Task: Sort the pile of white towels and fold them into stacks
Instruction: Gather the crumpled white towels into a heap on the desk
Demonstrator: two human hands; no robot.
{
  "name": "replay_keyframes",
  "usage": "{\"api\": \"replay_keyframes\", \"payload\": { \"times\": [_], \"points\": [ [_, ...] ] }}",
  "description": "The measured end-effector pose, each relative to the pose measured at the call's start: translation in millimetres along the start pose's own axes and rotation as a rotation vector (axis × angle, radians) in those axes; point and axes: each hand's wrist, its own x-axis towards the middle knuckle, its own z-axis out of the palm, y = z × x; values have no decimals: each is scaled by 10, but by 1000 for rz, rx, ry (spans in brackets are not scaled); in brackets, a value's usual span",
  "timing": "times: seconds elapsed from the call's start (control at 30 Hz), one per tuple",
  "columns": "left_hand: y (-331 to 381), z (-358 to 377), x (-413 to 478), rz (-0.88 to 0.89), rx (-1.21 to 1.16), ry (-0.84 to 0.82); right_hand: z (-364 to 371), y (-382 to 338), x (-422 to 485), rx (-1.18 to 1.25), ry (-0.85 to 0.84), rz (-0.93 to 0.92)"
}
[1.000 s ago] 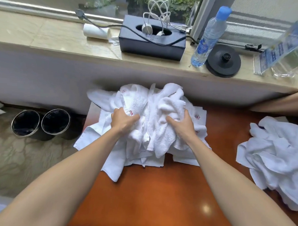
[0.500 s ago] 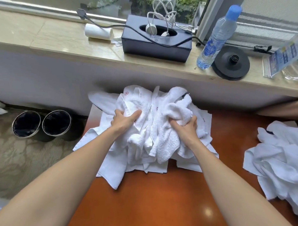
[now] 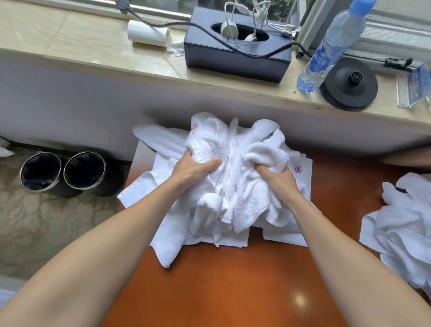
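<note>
Up behind the towels [image 3: 242, 193], a black box [image 3: 237, 59] holds white cables [image 3: 250, 38].

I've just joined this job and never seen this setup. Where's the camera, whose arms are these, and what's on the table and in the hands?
There is no machine here: these are a person's two bare arms. The single view comes from a camera worn on their head, looking forward and down. On the orange-brown table lies a crumpled pile of white towels; the left hand and the right hand each grip a bunch of it. A second heap of towels lies apart at the table's right edge. On the windowsill behind stand a dark tissue box, a water bottle and a black kettle base. Two round bins stand on the floor to the left.
</note>
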Motion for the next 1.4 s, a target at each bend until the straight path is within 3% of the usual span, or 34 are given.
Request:
{"api": "replay_keyframes", "payload": {
  "times": [0.2,0.7,1.4],
  "points": [
    [84,111,-114,87,-103,-8,-65,-29,-81,194,-91,21],
    [295,168,-646,206,-266,-33,-296,-36,-447,446,-67,28],
    [933,772,-2251,414,-376,-45,-1621,92,-1419,560,-125,-127]
  ]
}}
